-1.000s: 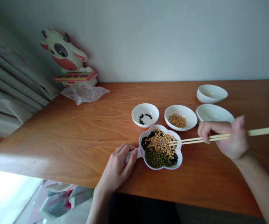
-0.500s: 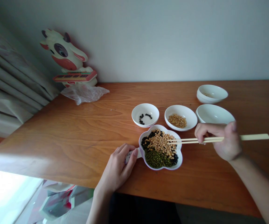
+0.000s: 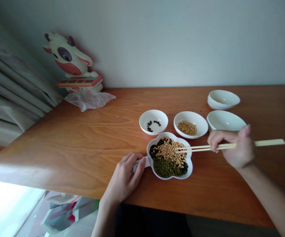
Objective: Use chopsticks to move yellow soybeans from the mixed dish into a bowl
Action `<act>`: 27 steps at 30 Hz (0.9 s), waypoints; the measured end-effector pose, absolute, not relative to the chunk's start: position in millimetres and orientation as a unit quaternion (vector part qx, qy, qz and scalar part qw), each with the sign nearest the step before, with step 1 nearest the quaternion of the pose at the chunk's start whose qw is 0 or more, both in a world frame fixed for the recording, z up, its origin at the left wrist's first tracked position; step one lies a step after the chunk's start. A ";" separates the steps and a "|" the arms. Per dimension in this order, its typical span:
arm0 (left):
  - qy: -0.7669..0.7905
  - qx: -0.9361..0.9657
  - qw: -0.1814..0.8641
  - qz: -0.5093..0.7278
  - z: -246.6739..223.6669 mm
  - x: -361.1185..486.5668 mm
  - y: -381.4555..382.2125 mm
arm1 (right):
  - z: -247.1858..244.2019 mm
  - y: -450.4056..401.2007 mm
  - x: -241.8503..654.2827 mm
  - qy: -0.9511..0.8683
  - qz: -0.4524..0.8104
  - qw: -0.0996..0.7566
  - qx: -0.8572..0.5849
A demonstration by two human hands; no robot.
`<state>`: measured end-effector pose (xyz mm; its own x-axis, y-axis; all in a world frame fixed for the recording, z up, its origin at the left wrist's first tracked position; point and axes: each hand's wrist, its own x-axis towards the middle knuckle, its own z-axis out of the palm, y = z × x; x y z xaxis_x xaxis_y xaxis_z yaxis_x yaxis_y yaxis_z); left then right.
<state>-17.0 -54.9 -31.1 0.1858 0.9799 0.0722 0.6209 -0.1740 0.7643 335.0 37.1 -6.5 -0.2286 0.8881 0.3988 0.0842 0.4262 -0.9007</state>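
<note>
My left hand [image 3: 126, 177] is closed around the short handle of a white, flower-shaped dish [image 3: 190, 164] resting on the table. Inside the dish lie soybeans [image 3: 168, 148], green mung beans [image 3: 166, 168] and black beans [image 3: 154, 149]. A pair of pale chopsticks [image 3: 201, 148] is gripped in my right hand [image 3: 238, 148], their tips among the soybeans. Whether a bean sits between the tips is too small to tell. Behind the dish stand a white bowl [image 3: 142, 123] with several black beans and another white bowl [image 3: 203, 123] with soybeans.
At the right, a white bowl [image 3: 225, 120] stands behind my right hand, and stacked white bowls [image 3: 223, 100] sit farther back. A cow-shaped toy keyboard [image 3: 74, 64] and a crumpled plastic bag [image 3: 90, 99] occupy the far left of the wooden table [image 3: 88, 144]. A wall rises behind.
The chopstick tips have shifted slightly left among the soybeans, with my right hand moving a little. My left hand keeps its hold on the dish handle.
</note>
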 end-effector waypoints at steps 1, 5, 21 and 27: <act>0.566 0.708 0.304 0.295 -31.3 -17.0 -54.8 | -4.9 37.7 335.4 -0.670 0.393 0.517 -0.359; 0.562 0.710 0.304 0.295 -32.0 -17.6 -55.0 | -1.4 43.6 340.4 -0.631 0.347 0.597 -0.354; 0.563 0.711 0.299 0.296 -31.6 -17.3 -55.0 | -2.2 41.2 334.1 -0.612 0.374 0.596 -0.361; 0.564 0.709 0.302 0.297 -31.0 -18.1 -55.4 | -16.8 27.1 312.5 -0.630 0.454 0.497 -0.388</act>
